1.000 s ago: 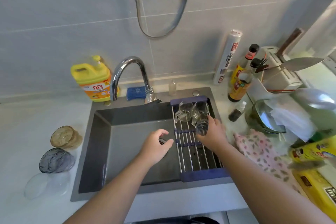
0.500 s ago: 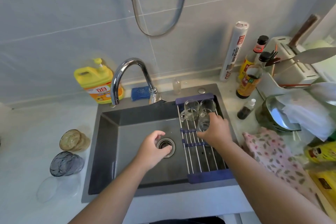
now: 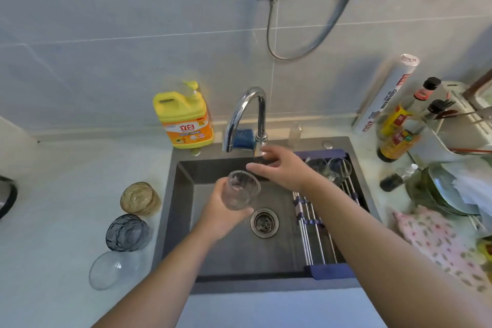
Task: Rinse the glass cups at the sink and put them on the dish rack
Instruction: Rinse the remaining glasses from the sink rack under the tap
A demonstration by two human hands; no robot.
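Risk, cup: I judge the clear glass cup (image 3: 241, 190) may slip once wet. The left hand (image 3: 222, 212) has it only from below and the side, over the hard sink (image 3: 182, 194), so a drop could chip it.
Risk, tap: the spout of the faucet (image 3: 247, 112) ends just beyond the cup's rim in this view. If water comes on hard before the cup is under it, I expect splash onto the bench (image 3: 66, 181).
Risk, rack: two glass cups (image 3: 339, 168) already crowd the far end of the dish rack (image 3: 316, 234). Another set down carelessly beside them could knock glass on glass.
Left hand: the forearm enters from lower left. Fingers and thumb are curled round the cup's lower body, mouth up, held over the basin just beside the drain strainer (image 3: 264, 222).
Right hand (image 3: 282, 168): the arm crosses above the rack with fingers stretched toward the faucet's base, holding nothing. I cannot tell whether the fingertips touch the lever, as it is blurred there.
Water: none seen flowing.
Waiting, bench left of sink: amber glass cup (image 3: 139, 198), smoky grey glass cup (image 3: 126, 231), colourless glass (image 3: 114, 269).
Step, my reading: the rinse of this cup is not yet begun.
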